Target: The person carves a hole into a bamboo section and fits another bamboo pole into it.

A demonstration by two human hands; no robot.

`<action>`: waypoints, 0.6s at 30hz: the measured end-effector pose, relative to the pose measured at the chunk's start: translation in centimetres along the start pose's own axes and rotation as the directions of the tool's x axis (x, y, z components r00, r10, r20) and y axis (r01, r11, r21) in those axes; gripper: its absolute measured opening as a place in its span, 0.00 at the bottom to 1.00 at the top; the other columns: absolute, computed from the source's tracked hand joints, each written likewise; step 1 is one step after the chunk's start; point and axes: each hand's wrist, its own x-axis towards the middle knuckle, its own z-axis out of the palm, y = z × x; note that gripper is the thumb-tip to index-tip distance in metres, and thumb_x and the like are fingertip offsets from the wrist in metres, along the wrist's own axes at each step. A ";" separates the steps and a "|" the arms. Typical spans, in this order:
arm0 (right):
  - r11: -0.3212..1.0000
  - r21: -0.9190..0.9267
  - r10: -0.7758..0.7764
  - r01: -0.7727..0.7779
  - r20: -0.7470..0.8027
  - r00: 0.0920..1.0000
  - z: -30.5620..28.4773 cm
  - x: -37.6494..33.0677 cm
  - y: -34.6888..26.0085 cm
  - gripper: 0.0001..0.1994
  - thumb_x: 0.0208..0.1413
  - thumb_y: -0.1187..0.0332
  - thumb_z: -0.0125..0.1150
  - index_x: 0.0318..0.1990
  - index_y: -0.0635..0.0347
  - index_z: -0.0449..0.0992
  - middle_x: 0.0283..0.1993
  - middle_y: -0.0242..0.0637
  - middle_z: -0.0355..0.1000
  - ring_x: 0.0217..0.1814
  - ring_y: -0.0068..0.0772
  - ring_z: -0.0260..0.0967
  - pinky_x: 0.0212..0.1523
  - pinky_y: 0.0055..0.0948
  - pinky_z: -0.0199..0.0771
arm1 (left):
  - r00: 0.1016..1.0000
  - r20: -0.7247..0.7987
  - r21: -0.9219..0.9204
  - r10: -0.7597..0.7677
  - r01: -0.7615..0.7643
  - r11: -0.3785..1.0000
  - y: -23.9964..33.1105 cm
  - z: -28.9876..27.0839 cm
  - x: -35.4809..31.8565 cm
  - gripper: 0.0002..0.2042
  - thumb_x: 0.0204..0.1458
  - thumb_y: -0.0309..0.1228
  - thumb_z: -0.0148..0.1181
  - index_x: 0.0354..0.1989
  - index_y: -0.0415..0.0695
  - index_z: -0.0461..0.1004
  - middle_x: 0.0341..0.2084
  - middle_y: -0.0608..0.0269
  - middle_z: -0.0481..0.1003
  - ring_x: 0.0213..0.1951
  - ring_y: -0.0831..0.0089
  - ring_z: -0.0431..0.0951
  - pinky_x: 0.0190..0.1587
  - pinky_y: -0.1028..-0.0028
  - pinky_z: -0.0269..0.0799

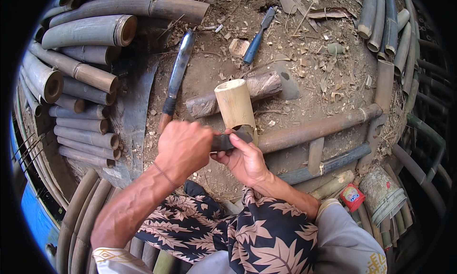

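Note:
A dark grey flat piece (223,142) spans the gap between my two hands; its exact kind I cannot make out. My left hand (184,143) is closed in a fist around its left end. With thumb on top and fingers beneath, my right hand (247,162) pinches the other end. Just beyond them a pale, peeled bamboo cup (234,105) stands tilted, open end up, with a dark notch low on its wall partly hidden by the piece. Behind the cup lies a short rough log (204,104). A long-bladed knife (180,66) rests on the ground left of the log.
A blue-handled chisel (256,45) lies among wood chips farther off. Bamboo poles (85,31) are stacked at the left, with more at the right. A bamboo frame (319,128) sits right of my hands, near a dirty bucket (383,193) and a red packet (352,197).

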 end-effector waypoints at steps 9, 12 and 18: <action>0.945 0.292 0.151 -0.149 0.016 0.988 -1.6 -0.5 -0.9 0.14 0.68 0.54 0.48 0.49 0.49 0.75 0.41 0.30 0.77 0.33 0.26 0.73 0.41 0.34 0.78 | 0.988 0.025 0.256 0.153 -0.155 0.954 2.7 -3.7 2.2 0.08 0.51 0.34 0.60 0.23 0.48 0.81 0.23 0.64 0.81 0.28 0.70 0.83 0.29 0.71 0.75; 0.936 0.125 0.329 -0.330 0.024 0.944 -1.5 -1.4 0.9 0.13 0.66 0.56 0.52 0.55 0.43 0.72 0.41 0.28 0.77 0.31 0.27 0.72 0.40 0.34 0.77 | 0.976 0.149 0.169 0.158 -0.182 0.969 -0.2 -2.5 0.4 0.05 0.46 0.33 0.62 0.24 0.48 0.81 0.21 0.61 0.80 0.28 0.64 0.83 0.32 0.65 0.77; 0.855 -0.350 0.288 -0.382 -0.294 0.912 -2.0 -2.8 0.1 0.16 0.64 0.61 0.56 0.55 0.57 0.72 0.31 0.25 0.70 0.25 0.20 0.66 0.34 0.29 0.75 | 0.990 0.129 -0.374 0.064 -0.011 0.927 -2.7 8.6 -2.0 0.08 0.36 0.36 0.65 0.26 0.51 0.77 0.20 0.57 0.78 0.27 0.56 0.80 0.34 0.58 0.77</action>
